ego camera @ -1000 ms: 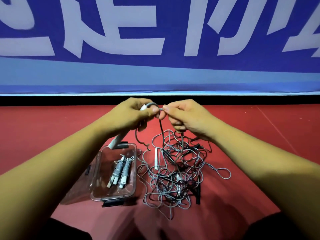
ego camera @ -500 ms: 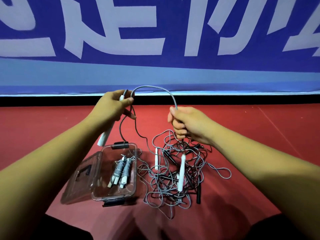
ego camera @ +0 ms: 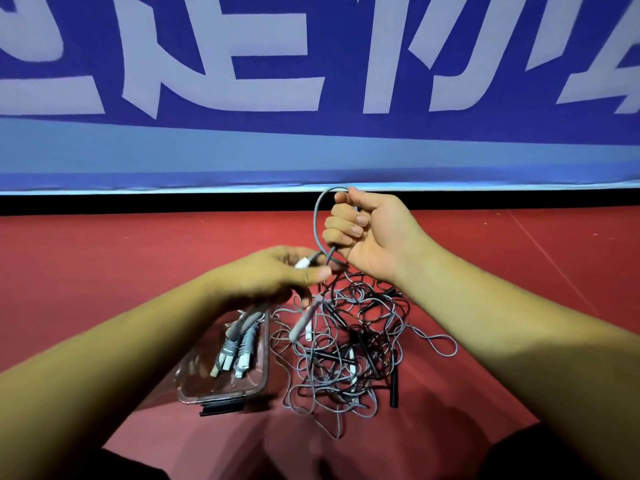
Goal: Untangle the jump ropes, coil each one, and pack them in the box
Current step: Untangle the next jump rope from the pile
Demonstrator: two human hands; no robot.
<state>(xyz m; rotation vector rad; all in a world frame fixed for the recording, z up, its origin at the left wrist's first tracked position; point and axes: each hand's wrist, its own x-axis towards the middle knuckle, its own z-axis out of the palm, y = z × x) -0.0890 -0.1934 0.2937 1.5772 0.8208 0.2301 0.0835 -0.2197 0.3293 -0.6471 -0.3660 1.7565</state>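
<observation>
A grey rope [ego camera: 317,216] is gripped in the right hand [ego camera: 377,233], whose fingers are curled round a loop of it raised above the heap. The left hand [ego camera: 273,277], blurred, is closed on a white handle [ego camera: 304,263] at the end of that loop. The two hands are held close together.

The remaining ropes are left in a tangle [ego camera: 346,344] on the red floor [ego camera: 104,271], grey and black cords crossed over one another, with a black handle [ego camera: 394,386] at the right edge. Two coiled ropes [ego camera: 239,344] are already laid in the clear box [ego camera: 242,393], just left of the tangle.

The cord is judged light, thin and limp, with a little spring, so knots are likely to be tightened by a hard pull. The handles are stiff and are judged the surest places to be held. From a handle end the cord is best fed out slowly, and a finished coil pinched where its turns cross.
</observation>
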